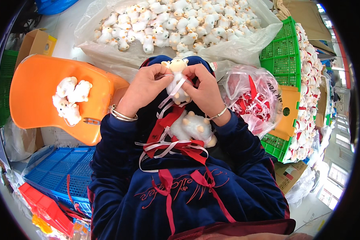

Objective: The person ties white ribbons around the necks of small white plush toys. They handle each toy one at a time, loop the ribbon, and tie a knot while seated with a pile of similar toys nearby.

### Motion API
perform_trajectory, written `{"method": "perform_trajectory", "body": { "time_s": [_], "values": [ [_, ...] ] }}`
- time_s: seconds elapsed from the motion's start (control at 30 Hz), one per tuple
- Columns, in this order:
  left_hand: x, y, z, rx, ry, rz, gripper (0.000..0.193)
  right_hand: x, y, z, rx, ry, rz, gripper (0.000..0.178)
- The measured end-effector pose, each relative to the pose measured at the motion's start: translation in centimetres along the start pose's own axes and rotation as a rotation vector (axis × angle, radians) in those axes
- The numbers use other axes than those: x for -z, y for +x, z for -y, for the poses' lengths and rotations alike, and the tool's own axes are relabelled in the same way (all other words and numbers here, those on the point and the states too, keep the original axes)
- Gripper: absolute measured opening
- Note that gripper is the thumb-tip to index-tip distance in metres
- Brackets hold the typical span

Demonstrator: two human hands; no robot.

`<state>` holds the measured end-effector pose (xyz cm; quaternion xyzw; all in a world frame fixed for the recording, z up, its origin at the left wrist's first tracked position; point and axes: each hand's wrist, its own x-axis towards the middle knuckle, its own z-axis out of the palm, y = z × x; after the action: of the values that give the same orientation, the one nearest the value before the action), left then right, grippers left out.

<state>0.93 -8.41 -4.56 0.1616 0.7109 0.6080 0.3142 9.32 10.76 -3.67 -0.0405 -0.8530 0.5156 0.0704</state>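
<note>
A small white plush toy (177, 65) with a cream face is held upright above my lap, between both hands. At its neck my left hand (145, 87) is closed, pinching one end of a white ribbon (176, 88). My right hand (204, 89) is also closed, with the ribbon's other part between thumb and finger. One tail of the ribbon hangs down over the toy's front. Below it, more white plush toys (190, 126) rest in my lap. Beside them lie red ribbons (164, 124) and loose white ribbons (168, 146).
A plastic sheet (96, 54) ahead bears a large heap of plush toys. On the left, an orange chair (36, 88) carries several toys and small snips (92, 121). At right stand a clear bag (232, 86) of red and white ribbons and a green crate (282, 52). A blue crate (62, 168) stands lower left.
</note>
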Motion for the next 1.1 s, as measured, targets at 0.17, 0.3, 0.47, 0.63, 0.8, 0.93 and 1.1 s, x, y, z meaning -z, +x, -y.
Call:
{"method": "perform_trajectory", "body": {
  "time_s": [0.17, 0.3, 0.47, 0.63, 0.8, 0.93, 1.1],
  "values": [
    [-1.8, -0.3, -0.5, -0.050, -0.005, -0.115, 0.020, -0.2, -0.1, -0.4, -0.040, 0.054, -0.052, 0.019],
    [-1.9, -0.5, -1.1, -0.002, 0.095, -0.119, 0.019, 0.6, 0.2, -1.0, -0.145, 0.145, -0.022, 0.012],
    [-2.4, 0.5, 0.6, -0.233, 0.528, -0.197, 0.020, 1.7, 1.5, 0.3, 0.341, 0.011, 0.111, 0.011],
    [-2.1, 0.2, -0.4, -0.206, 0.504, -0.106, 0.021, 1.5, 2.2, 1.1, 0.177, 0.005, 0.180, 0.011],
    [-1.9, 0.0, 0.2, -0.050, 0.035, -0.089, 0.017, 2.0, 1.3, 0.4, 0.188, -0.035, 0.119, 0.010],
    [-2.2, -0.9, -0.8, -0.080, 0.016, -0.087, 0.018, 0.8, 0.1, -0.9, 0.081, 0.078, 0.099, 0.009],
    [-2.9, -0.7, -0.9, -0.101, -0.015, -0.055, 0.023, 1.9, 0.2, -0.7, -0.078, 0.140, 0.062, 0.015]
  ]
}}
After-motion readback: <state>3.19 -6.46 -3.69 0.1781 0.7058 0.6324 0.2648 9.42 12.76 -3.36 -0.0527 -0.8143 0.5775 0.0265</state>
